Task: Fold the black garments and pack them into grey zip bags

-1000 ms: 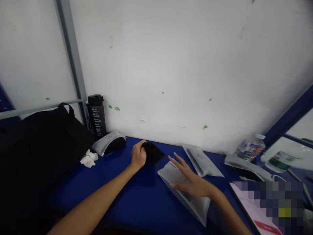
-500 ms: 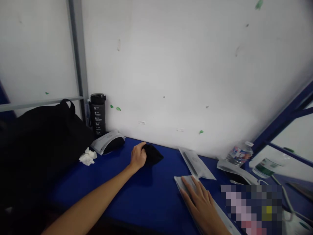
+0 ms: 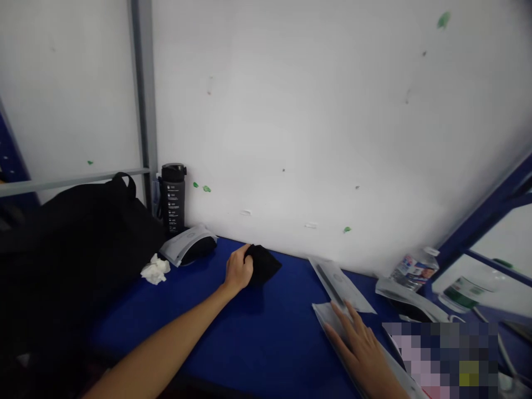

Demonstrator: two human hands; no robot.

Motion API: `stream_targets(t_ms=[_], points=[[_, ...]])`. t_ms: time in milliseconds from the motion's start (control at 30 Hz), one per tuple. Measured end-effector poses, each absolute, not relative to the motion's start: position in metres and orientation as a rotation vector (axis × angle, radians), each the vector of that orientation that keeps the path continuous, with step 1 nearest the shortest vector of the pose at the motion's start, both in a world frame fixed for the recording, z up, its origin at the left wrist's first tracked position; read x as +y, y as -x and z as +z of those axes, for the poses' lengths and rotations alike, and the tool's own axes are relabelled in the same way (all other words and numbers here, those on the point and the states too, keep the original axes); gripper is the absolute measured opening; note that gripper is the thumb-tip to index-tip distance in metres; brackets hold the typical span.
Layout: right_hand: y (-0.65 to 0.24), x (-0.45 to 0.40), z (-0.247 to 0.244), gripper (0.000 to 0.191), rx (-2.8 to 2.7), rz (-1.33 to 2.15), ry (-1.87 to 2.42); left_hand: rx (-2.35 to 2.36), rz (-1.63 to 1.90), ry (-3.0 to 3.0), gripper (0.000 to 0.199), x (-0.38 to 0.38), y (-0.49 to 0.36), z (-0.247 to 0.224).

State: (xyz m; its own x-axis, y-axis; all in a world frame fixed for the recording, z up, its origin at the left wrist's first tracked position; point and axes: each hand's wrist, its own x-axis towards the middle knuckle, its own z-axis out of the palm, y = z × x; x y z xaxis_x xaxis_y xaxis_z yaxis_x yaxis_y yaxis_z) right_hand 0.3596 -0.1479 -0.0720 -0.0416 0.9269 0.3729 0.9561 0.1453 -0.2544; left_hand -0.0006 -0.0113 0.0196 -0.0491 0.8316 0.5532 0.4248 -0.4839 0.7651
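My left hand grips a crumpled piece of black cloth on the blue table, near its back edge. My right hand lies flat with spread fingers on a translucent grey zip pouch at the bottom of the view. The lower part of that pouch runs out of the frame. A second flat pouch, with a dark strip inside, lies just beyond my right fingertips.
A black bag fills the left side, with a white tissue beside it. Against the white wall stand a black bottle and a pouch holding something black. At right are a plastic water bottle and another pouch.
My right hand has slid toward the lower right and now lies flat on the pouch, which shifted with it. My left hand stays on the black cloth. The whole view has turned slightly.
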Motion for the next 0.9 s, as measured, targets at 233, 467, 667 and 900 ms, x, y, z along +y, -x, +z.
stream_targets(t_ms=[233, 467, 667, 900], points=[[-0.319, -0.134, -0.022, 0.069, -1.765, -0.267, 1.756, 1.378, 1.432, -1.858, 0.023, -0.023, -0.005, 0.033], [-0.226, -0.084, 0.022, 0.062, -1.779, 0.522, 1.285, 1.324, 1.385, -1.728, 0.011, -0.024, -0.016, 0.036], [-0.185, -0.045, 0.013, 0.089, -1.734, 0.726, 1.201, 0.999, 1.315, -1.529, 0.012, -0.021, -0.021, 0.023], [-0.207, -0.042, -0.004, 0.082, -1.73, 0.713, 1.186, 0.764, 1.064, -1.149, 0.027, -0.028, -0.029, 0.023]])
